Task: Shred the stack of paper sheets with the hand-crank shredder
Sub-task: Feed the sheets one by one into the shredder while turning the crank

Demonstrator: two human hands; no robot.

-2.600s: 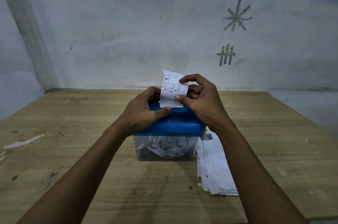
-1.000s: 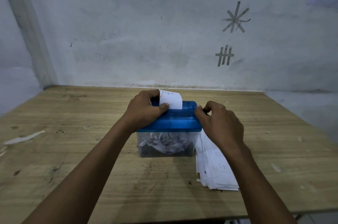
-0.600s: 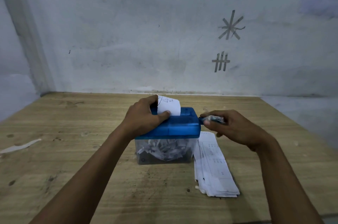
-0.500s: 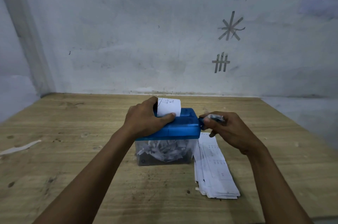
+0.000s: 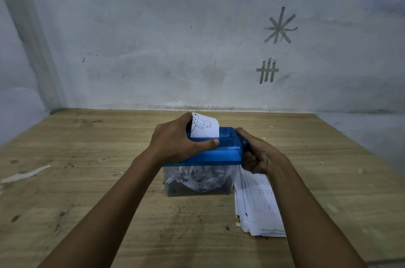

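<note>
shredder point(image 5: 219, 151) stands in the middle of the table point(image 5: 87, 191), well apart from the back wall point(image 5: 153, 48). bare wood behind it and to its left, with one flat paper scrap point(image 5: 26, 174) near the left edge. right side blocked: stack of sheets point(image 5: 256, 204) lies just beside the shredder, and right hand point(image 5: 258, 156) grips the crank point(image 5: 244, 143) above it. top taken by left hand point(image 5: 177, 145), which grips the shredder, and by the upright sheet point(image 5: 205, 128) in the slot.

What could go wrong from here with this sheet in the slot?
The left hand grips the shredder, thumb just below where the sheet enters; it might get nipped.
The bin looks packed with shreds, so a jam seems possible.
The right hand on the crank sits just above the stack and may scatter it.
</note>
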